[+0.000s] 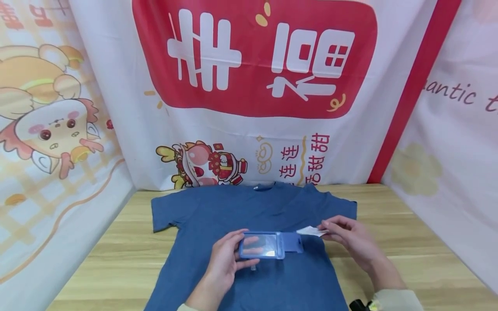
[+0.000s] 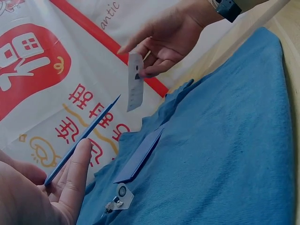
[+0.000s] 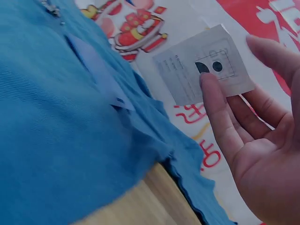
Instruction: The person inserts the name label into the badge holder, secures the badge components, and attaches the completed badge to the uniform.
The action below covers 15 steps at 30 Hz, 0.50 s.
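My left hand (image 1: 221, 263) grips a card holder (image 1: 249, 256) with a blue frame and a clear window; fingers show through the window. The left wrist view has this holder (image 2: 84, 136) edge-on, tilted above the shirt. Between the fingers of my right hand (image 1: 355, 244) is a small white paper card (image 3: 199, 70), with print and dark round marks on it. A flat blue piece (image 2: 139, 157) lies on the blue T-shirt (image 1: 218, 211), just right of the holder in the head view. Beside it on the shirt lies a small clip (image 2: 122, 196) with a clear tab.
The T-shirt is spread on a wooden table (image 1: 113, 242). A printed cloth (image 1: 253, 125) hangs behind, and more printed cloth hangs at the left and right sides. A dark band (image 2: 228, 9) is on my right wrist.
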Motion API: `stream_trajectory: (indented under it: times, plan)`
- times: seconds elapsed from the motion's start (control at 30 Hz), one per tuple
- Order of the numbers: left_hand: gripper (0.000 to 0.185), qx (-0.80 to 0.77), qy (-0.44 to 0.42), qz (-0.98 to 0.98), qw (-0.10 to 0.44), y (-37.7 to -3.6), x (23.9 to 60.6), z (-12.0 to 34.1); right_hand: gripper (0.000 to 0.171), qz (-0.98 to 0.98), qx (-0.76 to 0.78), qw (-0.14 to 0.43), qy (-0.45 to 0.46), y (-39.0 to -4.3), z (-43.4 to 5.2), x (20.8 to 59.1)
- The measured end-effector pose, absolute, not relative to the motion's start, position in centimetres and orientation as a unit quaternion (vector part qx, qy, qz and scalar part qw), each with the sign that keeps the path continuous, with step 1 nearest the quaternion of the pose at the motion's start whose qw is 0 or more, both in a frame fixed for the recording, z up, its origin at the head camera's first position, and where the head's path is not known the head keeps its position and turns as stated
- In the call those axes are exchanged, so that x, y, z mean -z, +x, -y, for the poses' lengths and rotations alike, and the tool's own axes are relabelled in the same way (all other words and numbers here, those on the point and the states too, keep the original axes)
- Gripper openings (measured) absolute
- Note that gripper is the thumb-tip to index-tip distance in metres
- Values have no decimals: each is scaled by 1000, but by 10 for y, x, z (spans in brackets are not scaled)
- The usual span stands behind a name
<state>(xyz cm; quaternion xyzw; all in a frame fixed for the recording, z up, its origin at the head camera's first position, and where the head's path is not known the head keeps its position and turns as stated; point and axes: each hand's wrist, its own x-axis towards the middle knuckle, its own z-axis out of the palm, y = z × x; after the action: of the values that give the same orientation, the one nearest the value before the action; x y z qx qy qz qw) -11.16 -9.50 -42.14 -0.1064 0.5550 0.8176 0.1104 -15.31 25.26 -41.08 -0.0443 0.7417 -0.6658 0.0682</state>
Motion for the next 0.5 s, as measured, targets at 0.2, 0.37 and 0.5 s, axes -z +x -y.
stream_trajectory:
  times: [0.2,0.37,0.5]
  plan:
    - [46,-813,-116,-558,114,-112,423,94,34,-781,617,61,-69,-151,-236,415]
    - [44,-808,-124,-565,108,-115,423,93,33,-794,600,61,-72,-151,-224,417]
    - [44,-805,-127,-568,109,-116,425,93,35,-799,594,75,-59,-151,-220,417]
